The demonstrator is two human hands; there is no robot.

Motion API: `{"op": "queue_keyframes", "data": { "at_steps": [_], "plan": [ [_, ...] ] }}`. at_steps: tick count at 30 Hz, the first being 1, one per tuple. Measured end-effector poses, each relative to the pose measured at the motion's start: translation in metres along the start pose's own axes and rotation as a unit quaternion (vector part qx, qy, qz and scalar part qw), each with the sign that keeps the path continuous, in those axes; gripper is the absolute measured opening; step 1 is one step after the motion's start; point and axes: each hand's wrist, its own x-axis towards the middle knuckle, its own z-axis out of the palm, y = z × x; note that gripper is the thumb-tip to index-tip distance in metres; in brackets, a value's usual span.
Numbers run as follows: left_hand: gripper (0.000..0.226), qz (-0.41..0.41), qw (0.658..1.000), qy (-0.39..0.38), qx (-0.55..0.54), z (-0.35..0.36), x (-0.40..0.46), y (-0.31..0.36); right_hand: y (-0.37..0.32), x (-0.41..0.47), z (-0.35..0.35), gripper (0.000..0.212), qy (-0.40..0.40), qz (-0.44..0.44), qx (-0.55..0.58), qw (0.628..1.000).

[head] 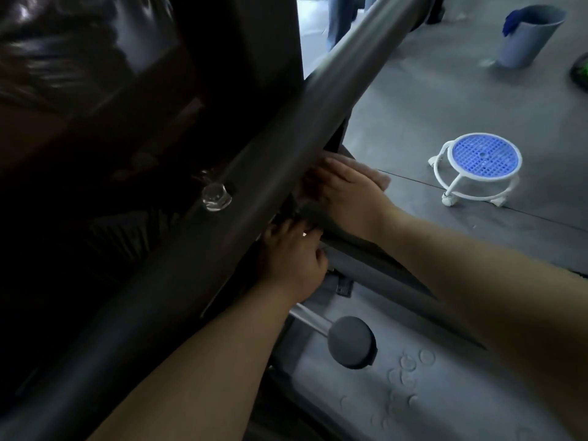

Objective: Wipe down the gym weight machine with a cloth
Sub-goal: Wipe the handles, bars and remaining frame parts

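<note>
Wiping contact: right hand (346, 192) lies flat, fingers straight, pressing a pale cloth (380, 178) onto a machine member just behind the big frame tube (254, 173).
Right hand state: released and flat; it presses and does not clench.
Cloth position: under the right palm; only its far edge shows beyond the fingers.
Left hand: left hand (291, 259) sits just below the right, fingers curled toward dark frame parts under the tube.
Left hand state: cannot tell whether it grasps anything; the fingertips are hidden in shadow.
Probable reason for hold: flat palm spreads pressure over the cloth; the left hand likely steadies the body during the reach.
Edges: the frame tube crosses diagonally and hides part of both hands; a hex bolt (216, 196) projects from the bracket beside it.
Room to move: tight toward the tube; open to the right, along the lower bar (391, 281).
Below: round-ended lever (351, 341) over the studded footplate (413, 389).
Floor: wheeled stool (482, 157) and bucket (528, 36) stand well apart from the hands.
</note>
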Motion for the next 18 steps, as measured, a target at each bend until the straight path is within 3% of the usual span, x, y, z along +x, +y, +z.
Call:
{"op": "queue_keyframes", "data": {
  "at_steps": [5,11,18],
  "plan": [
    [0.044,-0.004,1.0,-0.017,-0.008,-0.003,0.002,0.002,-0.002,-0.026,0.009,0.047,0.02,0.057,0.012,0.998],
    [0.038,0.005,1.0,0.009,0.005,0.003,0.002,0.002,0.012,-0.127,0.014,0.047,-0.093,0.01,-0.145,0.985],
    [0.039,0.018,0.999,0.015,0.023,0.006,0.005,0.0,0.001,-0.028,-0.004,0.062,-0.001,0.115,-0.06,0.992]
  ]
}}
